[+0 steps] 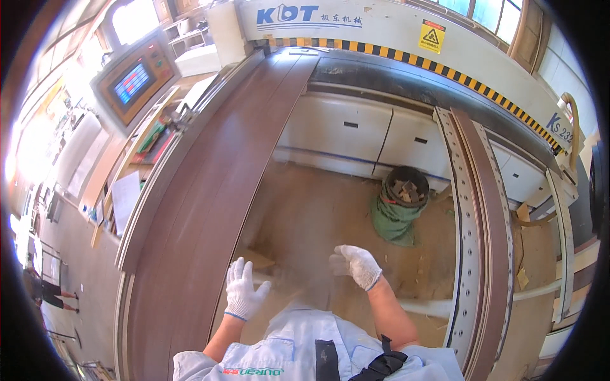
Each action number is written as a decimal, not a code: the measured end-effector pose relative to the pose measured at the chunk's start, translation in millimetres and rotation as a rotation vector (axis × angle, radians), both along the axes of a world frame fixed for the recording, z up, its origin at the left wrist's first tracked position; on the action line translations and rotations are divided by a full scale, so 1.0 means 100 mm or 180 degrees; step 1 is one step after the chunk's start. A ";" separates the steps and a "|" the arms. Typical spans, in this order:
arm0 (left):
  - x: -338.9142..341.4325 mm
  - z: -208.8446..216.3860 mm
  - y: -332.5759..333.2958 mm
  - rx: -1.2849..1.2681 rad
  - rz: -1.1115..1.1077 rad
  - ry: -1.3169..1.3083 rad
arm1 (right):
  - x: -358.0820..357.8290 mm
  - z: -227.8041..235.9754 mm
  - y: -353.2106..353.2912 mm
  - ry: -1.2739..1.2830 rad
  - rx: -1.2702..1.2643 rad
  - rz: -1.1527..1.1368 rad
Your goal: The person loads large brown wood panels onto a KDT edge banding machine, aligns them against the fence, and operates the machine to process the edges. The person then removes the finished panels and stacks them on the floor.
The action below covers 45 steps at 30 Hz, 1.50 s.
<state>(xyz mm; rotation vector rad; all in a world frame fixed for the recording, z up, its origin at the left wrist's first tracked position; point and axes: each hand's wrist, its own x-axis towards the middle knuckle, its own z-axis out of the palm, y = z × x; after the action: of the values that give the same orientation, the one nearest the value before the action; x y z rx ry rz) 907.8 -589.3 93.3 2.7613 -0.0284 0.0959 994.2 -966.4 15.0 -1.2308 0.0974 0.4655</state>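
My left hand, in a white knit glove, is open with its fingers spread. It hovers by the right edge of the long brown boards, which lie side by side and run up to the machine. My right hand, gloved the same way, is raised over the gap between the boards and the perforated rail. Its fingers are stretched out and nothing shows in them. Neither hand holds anything.
A large panel saw with a black-and-yellow striped edge spans the far side. A control panel stands far left. Beyond my right hand sits a green sack bin of offcuts. Brown strips lie along the perforated rail at right.
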 end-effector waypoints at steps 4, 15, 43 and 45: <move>1.62 -0.09 -0.19 0.0213 0.0230 -0.0339 | 1.23 0.03 -0.27 0.0095 -0.0739 0.0148; 5.19 0.15 -0.48 0.0631 0.0642 0.0010 | 5.16 0.08 -0.77 0.0040 -0.0628 -0.0559; 6.12 -0.13 -0.25 0.0806 0.1343 0.1172 | 14.42 0.23 0.44 -0.1664 -0.4318 0.0970; 6.08 -0.17 -0.25 0.0848 0.1255 0.1055 | 14.24 0.27 0.06 -0.1495 -0.4561 0.0902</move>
<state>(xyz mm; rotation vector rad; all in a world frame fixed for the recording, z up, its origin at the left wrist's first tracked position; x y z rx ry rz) 1515.5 -614.6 76.0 2.9688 0.6331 -0.2824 2418.4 -960.6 42.4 -2.7564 -0.1933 0.2998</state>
